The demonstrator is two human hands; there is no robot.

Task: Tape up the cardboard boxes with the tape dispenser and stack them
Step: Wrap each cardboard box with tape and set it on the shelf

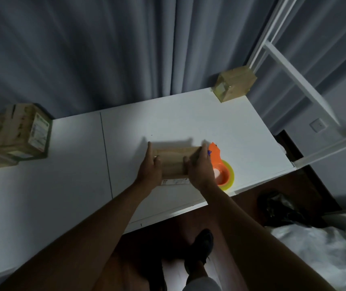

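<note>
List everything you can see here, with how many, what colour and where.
cardboard box: one, tan, middle of the table, held at both ends
tape dispenser: one, orange with a yellowish roll, just right of that box
small box: one, tan, table's far right corner
box pile: count unclear, tan with labels, table's left edge
table: one, white
curtain: grey, behind the table
ladder frame: one, white, right
bedding: white, lower right
left hand: grips the box's left end
right hand: grips its right end
shoe: one, dark, on the floor
</note>
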